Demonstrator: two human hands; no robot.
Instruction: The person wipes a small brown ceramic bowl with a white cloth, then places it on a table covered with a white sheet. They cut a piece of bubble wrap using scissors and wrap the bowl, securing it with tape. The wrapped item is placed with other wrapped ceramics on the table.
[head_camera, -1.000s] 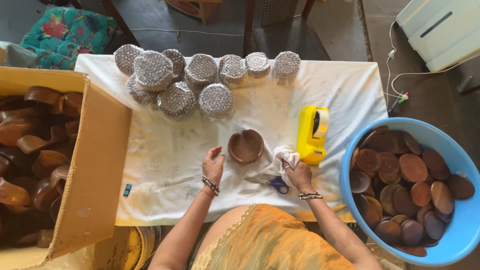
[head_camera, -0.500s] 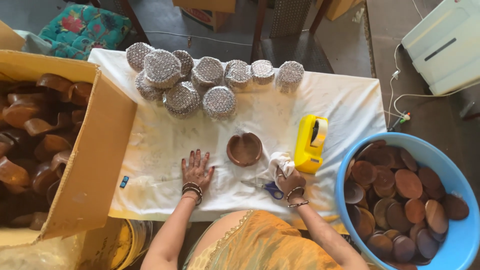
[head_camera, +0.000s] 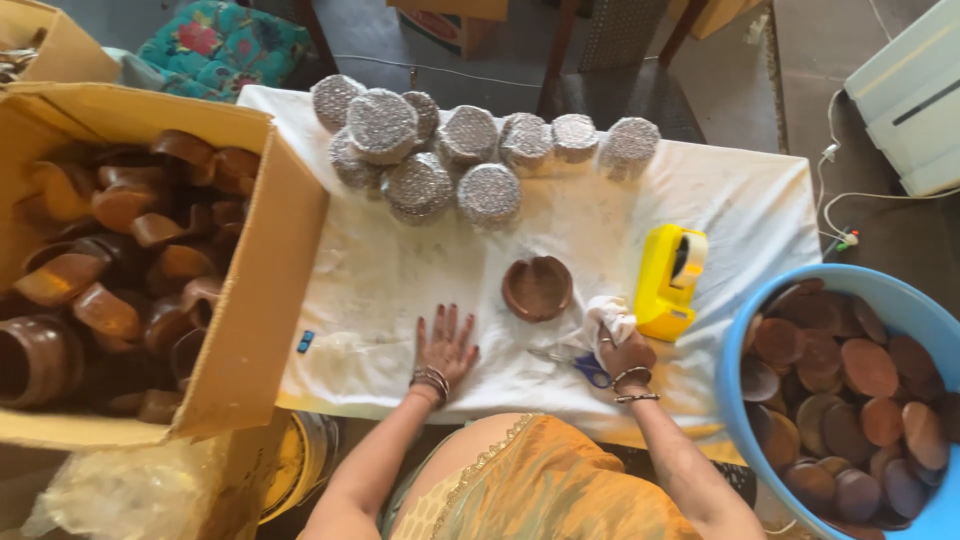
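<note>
While the left hand (head_camera: 445, 347) lies flat & open on the white surface (head_camera: 400, 270), the right hand (head_camera: 622, 350) grips a white cloth (head_camera: 606, 316), w/ blue scissors (head_camera: 585, 366) just beside it. Brown bowl (head_camera: 537, 288) sits between both hands, next to a yellow tape holder (head_camera: 668, 281).

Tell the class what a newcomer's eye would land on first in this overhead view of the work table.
The bright yellow tape dispenser stands out on the white cloth, right of a brown clay bowl at the table's centre. Behind them, a cluster of bubble-wrapped round bundles lines the far edge. The left hand lies flat on the cloth, while the right hand grips a white rag beside blue-handled scissors.
</note>
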